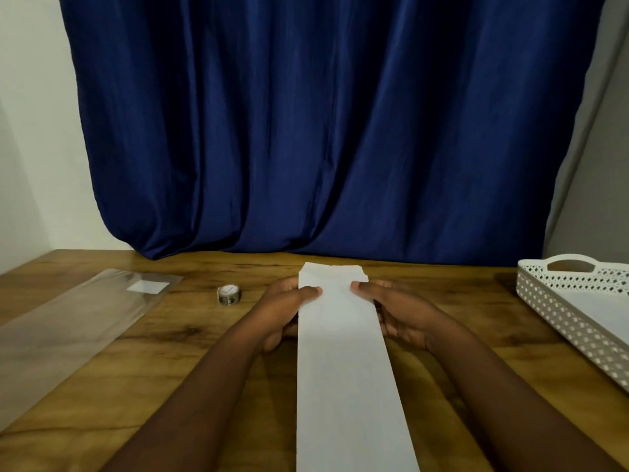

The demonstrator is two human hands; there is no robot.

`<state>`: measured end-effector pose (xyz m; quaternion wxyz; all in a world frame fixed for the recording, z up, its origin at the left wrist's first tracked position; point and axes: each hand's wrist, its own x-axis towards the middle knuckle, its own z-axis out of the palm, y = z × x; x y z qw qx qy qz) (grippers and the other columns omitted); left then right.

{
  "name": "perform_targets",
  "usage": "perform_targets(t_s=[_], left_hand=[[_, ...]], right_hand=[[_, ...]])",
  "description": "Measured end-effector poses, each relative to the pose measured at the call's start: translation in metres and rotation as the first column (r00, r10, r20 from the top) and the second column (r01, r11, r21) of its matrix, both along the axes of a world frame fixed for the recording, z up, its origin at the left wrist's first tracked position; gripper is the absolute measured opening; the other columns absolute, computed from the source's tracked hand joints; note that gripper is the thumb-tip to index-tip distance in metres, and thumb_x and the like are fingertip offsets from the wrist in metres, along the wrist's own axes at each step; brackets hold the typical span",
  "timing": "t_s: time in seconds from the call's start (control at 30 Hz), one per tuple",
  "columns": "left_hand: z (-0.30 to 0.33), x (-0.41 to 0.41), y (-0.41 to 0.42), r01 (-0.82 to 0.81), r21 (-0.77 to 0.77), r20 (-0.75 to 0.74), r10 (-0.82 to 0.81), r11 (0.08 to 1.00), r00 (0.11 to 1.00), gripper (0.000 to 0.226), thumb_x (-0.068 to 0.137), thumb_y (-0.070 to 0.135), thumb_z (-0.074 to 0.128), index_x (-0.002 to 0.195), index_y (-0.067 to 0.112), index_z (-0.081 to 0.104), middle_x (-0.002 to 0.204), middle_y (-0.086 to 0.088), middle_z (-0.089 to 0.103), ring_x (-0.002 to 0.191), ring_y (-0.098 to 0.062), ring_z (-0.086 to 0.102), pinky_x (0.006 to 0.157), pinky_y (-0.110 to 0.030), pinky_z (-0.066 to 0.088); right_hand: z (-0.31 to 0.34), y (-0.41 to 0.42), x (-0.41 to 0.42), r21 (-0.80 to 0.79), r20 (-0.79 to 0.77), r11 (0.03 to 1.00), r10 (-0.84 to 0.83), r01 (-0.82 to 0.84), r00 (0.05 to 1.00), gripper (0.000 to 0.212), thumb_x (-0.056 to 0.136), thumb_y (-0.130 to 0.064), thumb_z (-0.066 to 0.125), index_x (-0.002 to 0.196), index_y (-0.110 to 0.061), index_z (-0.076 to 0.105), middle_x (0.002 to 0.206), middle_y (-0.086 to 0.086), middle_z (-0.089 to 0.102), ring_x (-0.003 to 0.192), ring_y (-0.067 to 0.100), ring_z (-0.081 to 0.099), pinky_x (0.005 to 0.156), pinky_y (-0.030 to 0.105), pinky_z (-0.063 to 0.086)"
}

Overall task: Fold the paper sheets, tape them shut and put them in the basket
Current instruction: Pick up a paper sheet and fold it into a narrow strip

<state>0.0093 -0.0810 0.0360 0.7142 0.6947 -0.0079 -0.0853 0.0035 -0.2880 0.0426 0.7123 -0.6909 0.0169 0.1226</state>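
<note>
Wooden table [190,338] is stretching before me (blue curtain [306,131] behind). My left hand [282,311] and right hand [405,315] are pinching a folded paper strip [343,362], thumbs on top.

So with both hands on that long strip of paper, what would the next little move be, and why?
Probably press the far end flat. Both the left hand and the right hand pinch the folded paper strip, thumbs on top, where its layers look slightly uneven. The tape roll lies untouched left of it, so taping likely comes after.
</note>
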Motion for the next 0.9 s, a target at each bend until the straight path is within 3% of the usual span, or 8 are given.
perform_targets(t_s=[0.1, 0.17, 0.27, 0.43, 0.57, 0.73, 0.8, 0.9], left_hand=[[-0.003, 0.0, -0.003, 0.079, 0.05, -0.017, -0.078, 0.996, 0.997, 0.02, 0.099, 0.023, 0.068, 0.119, 0.02, 0.071, 0.102, -0.003, 0.081, 0.097, -0.025, 0.078, 0.076, -0.038, 0.064], [-0.005, 0.0, -0.004, 0.073, 0.039, -0.01, -0.073, 0.997, 0.997, 0.022, 0.099, 0.026, 0.068, 0.12, 0.02, 0.071, 0.102, -0.003, 0.081, 0.098, -0.025, 0.078, 0.076, -0.039, 0.064], [-0.008, 0.004, -0.003, 0.001, -0.003, 0.0, -0.001, 1.0, 1.0, 0.023, 0.099, 0.023, 0.067, 0.123, 0.022, 0.066, 0.104, -0.005, 0.08, 0.094, -0.025, 0.078, 0.073, -0.039, 0.064], [-0.009, 0.008, 0.0, -0.068, 0.008, 0.126, 0.066, 0.998, 0.99, 0.016, 0.097, 0.008, 0.066, 0.101, 0.022, 0.074, 0.092, -0.009, 0.079, 0.072, -0.019, 0.073, 0.066, -0.035, 0.056], [-0.008, 0.006, -0.002, -0.075, 0.04, 0.169, 0.067, 0.996, 0.983, 0.017, 0.095, 0.006, 0.066, 0.094, 0.017, 0.078, 0.087, -0.008, 0.08, 0.075, -0.019, 0.074, 0.069, -0.033, 0.056], [-0.004, 0.001, -0.004, -0.064, 0.023, 0.184, 0.059, 0.998, 0.981, 0.012, 0.091, 0.024, 0.077, 0.097, 0.014, 0.079, 0.091, -0.008, 0.081, 0.081, -0.021, 0.076, 0.075, -0.035, 0.059], [-0.004, 0.002, -0.004, -0.065, 0.073, 0.214, 0.048, 0.995, 0.976, 0.007, 0.092, 0.019, 0.076, 0.098, 0.018, 0.079, 0.093, -0.002, 0.081, 0.087, -0.02, 0.078, 0.075, -0.031, 0.06], [-0.004, -0.001, -0.004, 0.038, 0.183, 0.236, -0.082, 0.982, 0.968, 0.018, 0.093, 0.012, 0.075, 0.109, 0.018, 0.074, 0.095, -0.004, 0.081, 0.085, -0.019, 0.078, 0.073, -0.031, 0.062]], right_hand=[[-0.004, -0.003, 0.007, 0.072, 0.054, 0.989, -0.13, 0.126, 0.99, 0.026, 0.096, -0.022, 0.069, 0.12, -0.013, 0.065, 0.103, 0.007, 0.079, 0.089, 0.022, 0.075, 0.07, 0.035, 0.06], [-0.006, -0.003, 0.009, 0.078, 0.067, 0.985, -0.159, 0.154, 0.985, 0.019, 0.097, -0.017, 0.067, 0.115, -0.014, 0.066, 0.1, 0.007, 0.079, 0.087, 0.022, 0.075, 0.069, 0.035, 0.06], [-0.007, -0.001, 0.008, 0.056, 0.1, 0.991, -0.126, 0.121, 0.987, 0.018, 0.097, -0.012, 0.065, 0.115, -0.011, 0.069, 0.105, 0.013, 0.078, 0.089, 0.027, 0.074, 0.075, 0.039, 0.061], [-0.004, 0.005, 0.002, 0.012, 0.156, 0.998, -0.059, 0.058, 0.986, 0.018, 0.098, -0.007, 0.061, 0.111, -0.015, 0.071, 0.1, 0.011, 0.078, 0.081, 0.022, 0.073, 0.063, 0.034, 0.061], [-0.003, 0.003, 0.002, 0.008, 0.16, 0.996, -0.089, 0.089, 0.983, 0.021, 0.097, -0.005, 0.059, 0.108, -0.011, 0.076, 0.104, 0.014, 0.078, 0.087, 0.024, 0.073, 0.062, 0.032, 0.059], [0.001, 0.0, 0.001, 0.013, 0.154, 0.997, -0.072, 0.07, 0.986, 0.025, 0.089, -0.028, 0.072, 0.1, -0.006, 0.078, 0.094, 0.013, 0.073, 0.083, 0.026, 0.069, 0.064, 0.033, 0.058], [0.002, -0.003, 0.002, -0.032, 0.142, 0.998, -0.049, 0.054, 0.989, 0.031, 0.088, -0.038, 0.074, 0.093, -0.008, 0.077, 0.087, 0.01, 0.072, 0.077, 0.022, 0.069, 0.063, 0.032, 0.058], [0.002, -0.008, 0.001, -0.151, 0.114, 0.988, 0.033, -0.015, 0.993, 0.025, 0.085, -0.034, 0.079, 0.092, -0.011, 0.074, 0.08, 0.005, 0.073, 0.064, 0.011, 0.068, 0.053, 0.024, 0.052]])
